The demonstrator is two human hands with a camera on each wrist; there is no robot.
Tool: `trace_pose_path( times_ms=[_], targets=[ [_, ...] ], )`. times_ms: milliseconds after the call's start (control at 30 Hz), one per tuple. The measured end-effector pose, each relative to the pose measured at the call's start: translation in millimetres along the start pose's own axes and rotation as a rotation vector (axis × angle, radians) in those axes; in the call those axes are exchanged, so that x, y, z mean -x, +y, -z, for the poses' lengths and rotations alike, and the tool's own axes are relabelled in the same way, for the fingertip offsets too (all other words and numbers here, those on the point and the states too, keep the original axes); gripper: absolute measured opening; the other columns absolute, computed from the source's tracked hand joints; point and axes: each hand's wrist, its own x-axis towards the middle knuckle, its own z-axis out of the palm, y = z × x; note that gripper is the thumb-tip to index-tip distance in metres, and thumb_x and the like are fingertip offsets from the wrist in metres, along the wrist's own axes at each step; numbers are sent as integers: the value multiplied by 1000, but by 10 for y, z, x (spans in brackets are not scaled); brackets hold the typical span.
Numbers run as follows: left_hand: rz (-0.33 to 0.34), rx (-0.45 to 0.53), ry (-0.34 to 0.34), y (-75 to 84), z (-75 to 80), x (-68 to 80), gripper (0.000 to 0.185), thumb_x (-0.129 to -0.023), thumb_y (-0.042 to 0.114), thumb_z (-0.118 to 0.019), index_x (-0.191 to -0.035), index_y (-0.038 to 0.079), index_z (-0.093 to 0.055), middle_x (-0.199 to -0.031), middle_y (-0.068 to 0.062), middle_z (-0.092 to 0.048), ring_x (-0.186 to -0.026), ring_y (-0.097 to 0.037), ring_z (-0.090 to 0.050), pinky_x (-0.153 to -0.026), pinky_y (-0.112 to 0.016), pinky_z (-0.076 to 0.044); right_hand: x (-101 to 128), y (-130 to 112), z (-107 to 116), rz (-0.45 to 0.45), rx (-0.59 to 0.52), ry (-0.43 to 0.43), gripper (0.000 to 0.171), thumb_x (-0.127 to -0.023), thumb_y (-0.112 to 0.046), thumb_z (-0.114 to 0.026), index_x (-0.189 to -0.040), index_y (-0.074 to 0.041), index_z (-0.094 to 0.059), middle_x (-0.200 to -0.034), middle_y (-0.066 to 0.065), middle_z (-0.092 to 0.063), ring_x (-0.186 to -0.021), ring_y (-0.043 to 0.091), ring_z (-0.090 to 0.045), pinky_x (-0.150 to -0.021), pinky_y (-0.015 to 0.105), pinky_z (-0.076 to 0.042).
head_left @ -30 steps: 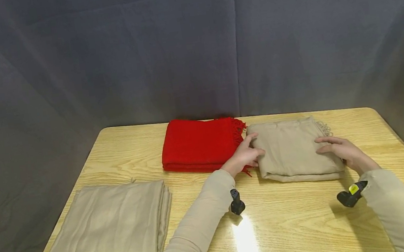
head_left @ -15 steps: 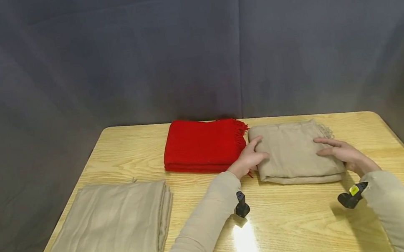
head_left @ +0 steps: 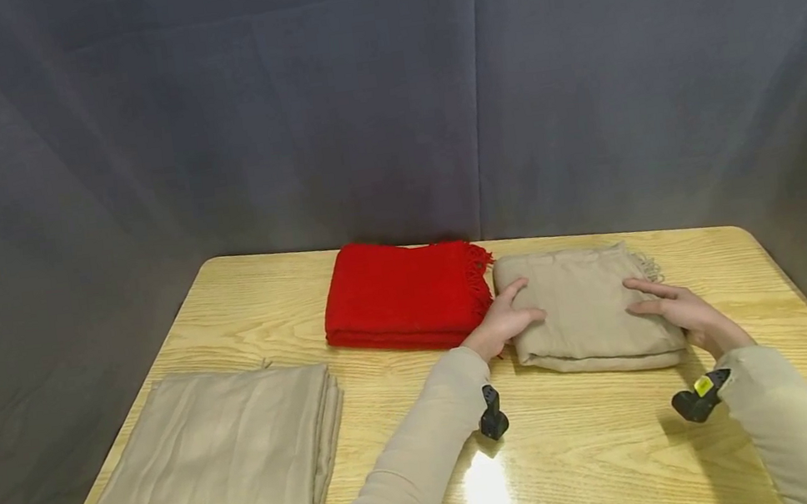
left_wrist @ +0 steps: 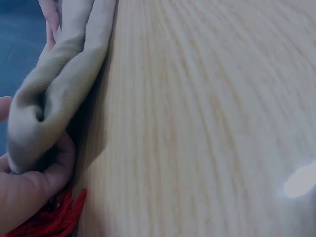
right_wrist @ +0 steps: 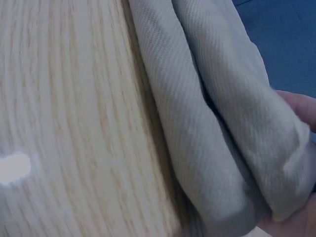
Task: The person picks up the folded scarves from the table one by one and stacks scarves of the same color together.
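Note:
A folded beige scarf (head_left: pixel 581 318) with a fringe at its far right corner lies at the right rear of the wooden table. At its left side, my left hand (head_left: pixel 506 319) has thumb and finger over the top, and in the left wrist view other fingers (left_wrist: pixel 63 160) curl beneath the edge. My right hand (head_left: pixel 683 314) grips the right side, its fingers on top; the right wrist view shows the hand both above and below the folded layers (right_wrist: pixel 266 143). A folded red scarf (head_left: pixel 404 294) lies just left, its fringe partly behind my left hand.
Another folded beige cloth (head_left: pixel 220 451) lies at the table's front left. The wooden table (head_left: pixel 586 448) has rounded far corners. Behind it hangs a dark grey curtain (head_left: pixel 355 106). Small black wrist devices (head_left: pixel 493 413) sit on both sleeves.
My left hand has moved slightly right and nearer, reaching further over the beige scarf's left side. My right hand stays almost in place. The red scarf and front cloth lie as before.

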Motion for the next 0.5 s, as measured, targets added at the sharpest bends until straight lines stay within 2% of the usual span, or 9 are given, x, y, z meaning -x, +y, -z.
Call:
trace_pose_path(
  times_ms=[167,233,333,400,433,500],
  targets=[
    [-44,9,56,-50,-74,-27,63,-74,7,-70,-132,17,-47,-133,-4,-44,-122,-21,-38,-99,-37,-32,0,19,-25,14,31,34,74,-88,-32,-59,-145,-6,-17,-149,20,6,-131,47,-6,-99,57,-24],
    [-58,19,89,-67,-110,-31,60,-75,8,-69,-131,16,-49,-133,-3,-45,-122,-20,-39,-99,-36,-32,-3,31,-37,16,44,60,74,-88,-32,-59,-144,-6,-19,-149,20,3,-131,47,-8,-98,53,-30],
    [-82,15,148,-82,-161,-17,55,-78,13,-68,-129,15,-50,-132,-4,-46,-121,-21,-40,-98,-36,-33,-12,52,-57,17,51,103,73,-88,-32,-60,-144,-7,-22,-149,21,0,-130,45,-15,-89,38,-41],
    [-99,-6,182,-87,-182,-7,52,-79,16,-68,-129,14,-51,-132,-5,-47,-120,-22,-41,-97,-36,-34,-22,66,-72,20,51,126,72,-87,-33,-60,-144,-7,-23,-149,22,-2,-129,44,-18,-84,32,-43],
    [-110,-24,195,-91,-189,-3,52,-80,17,-67,-129,14,-51,-132,-5,-47,-120,-22,-42,-97,-36,-35,-27,74,-80,22,49,137,73,-87,-33,-61,-143,-6,-24,-149,22,-2,-129,44,-18,-84,32,-43],
    [-129,-63,213,-110,-197,-9,52,-80,17,-67,-129,14,-50,-131,-5,-48,-120,-22,-42,-96,-35,-35,-36,87,-98,30,43,154,73,-86,-34,-61,-143,-6,-25,-149,22,-2,-130,44,-17,-91,41,-40]
  ],
)
